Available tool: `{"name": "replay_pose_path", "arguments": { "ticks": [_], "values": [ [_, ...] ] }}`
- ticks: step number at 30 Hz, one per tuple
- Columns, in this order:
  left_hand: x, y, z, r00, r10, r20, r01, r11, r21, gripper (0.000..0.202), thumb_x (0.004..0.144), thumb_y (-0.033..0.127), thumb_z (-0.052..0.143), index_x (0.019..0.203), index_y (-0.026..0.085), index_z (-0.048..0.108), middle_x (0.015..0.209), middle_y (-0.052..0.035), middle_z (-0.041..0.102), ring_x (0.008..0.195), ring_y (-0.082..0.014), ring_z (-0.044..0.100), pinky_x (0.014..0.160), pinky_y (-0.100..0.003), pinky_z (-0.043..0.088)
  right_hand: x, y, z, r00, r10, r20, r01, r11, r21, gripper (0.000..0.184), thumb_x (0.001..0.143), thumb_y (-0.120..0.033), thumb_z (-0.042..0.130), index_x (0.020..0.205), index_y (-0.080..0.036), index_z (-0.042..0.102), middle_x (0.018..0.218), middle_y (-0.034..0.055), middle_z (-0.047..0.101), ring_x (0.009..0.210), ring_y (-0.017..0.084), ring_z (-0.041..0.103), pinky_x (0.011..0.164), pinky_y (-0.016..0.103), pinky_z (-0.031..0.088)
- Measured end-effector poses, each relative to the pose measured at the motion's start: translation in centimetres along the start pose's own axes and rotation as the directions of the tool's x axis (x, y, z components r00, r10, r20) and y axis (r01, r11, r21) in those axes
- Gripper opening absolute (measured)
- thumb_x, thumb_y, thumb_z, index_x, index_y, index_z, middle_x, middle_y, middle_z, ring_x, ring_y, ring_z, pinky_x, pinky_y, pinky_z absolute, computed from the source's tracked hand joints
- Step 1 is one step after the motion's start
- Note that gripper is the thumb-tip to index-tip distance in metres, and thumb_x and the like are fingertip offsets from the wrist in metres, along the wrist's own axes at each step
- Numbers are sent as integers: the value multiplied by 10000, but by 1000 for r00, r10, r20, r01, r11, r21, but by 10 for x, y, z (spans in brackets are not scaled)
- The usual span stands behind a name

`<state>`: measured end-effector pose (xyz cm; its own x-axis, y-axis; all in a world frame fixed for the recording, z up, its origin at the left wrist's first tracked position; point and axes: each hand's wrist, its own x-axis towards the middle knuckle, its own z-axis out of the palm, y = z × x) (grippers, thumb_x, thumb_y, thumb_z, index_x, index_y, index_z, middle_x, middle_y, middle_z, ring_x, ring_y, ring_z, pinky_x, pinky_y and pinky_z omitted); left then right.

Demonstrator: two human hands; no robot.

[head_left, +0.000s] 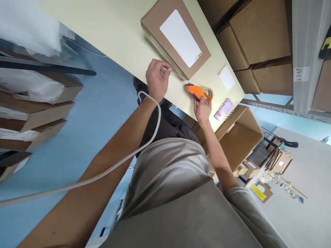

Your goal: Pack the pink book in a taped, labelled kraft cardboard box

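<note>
A closed brown cardboard box (155, 17) with a large white label (181, 38) lies on the pale table (111, 31). My left hand (158, 79) is beside the box's near side, its fingers curled and the thumb brought up to the index finger. Whatever may be between those fingertips is too small to make out. In my right hand (203, 110) is an orange tape dispenser (195, 92), gripped by its handle, with a roll of tape (208, 92) on it. The dispenser's front end is close to the box's lower corner.
A white card (227, 78) and a partly blurred phone-like object (223, 109) lie right of the dispenser. An open carton (238, 137) stands beyond the table's end. Shelving with cartons (261, 34) borders the far side. A white cable (113, 170) crosses my left forearm.
</note>
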<state>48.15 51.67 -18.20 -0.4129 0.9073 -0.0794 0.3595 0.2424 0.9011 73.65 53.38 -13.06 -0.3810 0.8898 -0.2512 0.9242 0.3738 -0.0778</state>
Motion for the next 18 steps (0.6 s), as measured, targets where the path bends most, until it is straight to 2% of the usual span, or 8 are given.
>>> {"name": "replay_pose_path", "arguments": {
  "ticks": [3,5,7,9,11,14,16,18],
  "values": [
    [4,25,-10,993,80,91,-82,996,17,445,1272,575,445,1192,146,534,1127,37,531,1238,-67,411,978,-403,333,0,-2,4,1000,12,-20,-12,1000,-26,625,1241,-527,223,1384,-73,627,1029,236,781,1052,377,789,1113,637,613],
    [8,35,-11,989,91,116,-92,996,-2,508,1251,632,455,1179,139,553,1141,39,564,1271,-83,420,985,-419,321,0,-3,6,999,-10,-39,8,999,-52,614,1246,-507,221,1414,-71,620,1021,219,778,1051,359,791,1098,599,627],
    [14,36,-5,997,35,74,-31,998,-56,619,1240,693,334,1184,122,565,1160,33,591,1256,-88,446,962,-433,326,-1,-5,7,998,-30,-46,27,997,-74,583,1251,-486,240,1423,-74,615,1021,212,777,1055,352,793,1086,577,634],
    [21,32,6,997,-71,23,73,991,-110,762,1214,718,136,1202,90,568,1178,13,598,1238,-80,471,929,-443,332,-2,-11,5,999,-27,-21,25,996,-84,522,1252,-461,305,1412,-73,616,1046,224,786,1077,357,791,1097,572,625],
    [29,28,17,994,-93,54,98,992,-84,855,1180,722,30,1208,63,574,1190,-6,591,1309,-94,474,921,-459,326,-3,-19,1,1000,-10,28,13,996,-93,450,1246,-432,392,1394,-72,617,1102,247,797,1119,361,786,1134,568,604],
    [42,28,30,982,44,183,-53,998,45,865,1172,759,86,1206,68,605,1232,-19,598,1548,-171,332,964,-500,307,-3,-33,-5,995,8,98,1,996,-92,386,1239,-406,453,1370,-83,619,1172,264,802,1160,356,784,1183,554,570],
    [50,30,40,969,128,210,-150,984,95,863,1183,744,69,1242,85,623,1300,-36,616,1642,-187,190,997,-522,314,-4,-42,-6,994,8,112,-1,998,-68,365,1241,-399,451,1351,-97,623,1158,252,811,1150,350,789,1185,549,565],
    [56,29,52,945,236,227,-268,956,122,861,1212,661,-6,1330,86,623,1412,-74,616,1690,-184,98,1051,-543,326,-6,-48,-5,995,7,102,-4,999,-33,348,1240,-393,449,1325,-107,629,1113,238,820,1119,350,794,1172,551,569]
  ]
}}
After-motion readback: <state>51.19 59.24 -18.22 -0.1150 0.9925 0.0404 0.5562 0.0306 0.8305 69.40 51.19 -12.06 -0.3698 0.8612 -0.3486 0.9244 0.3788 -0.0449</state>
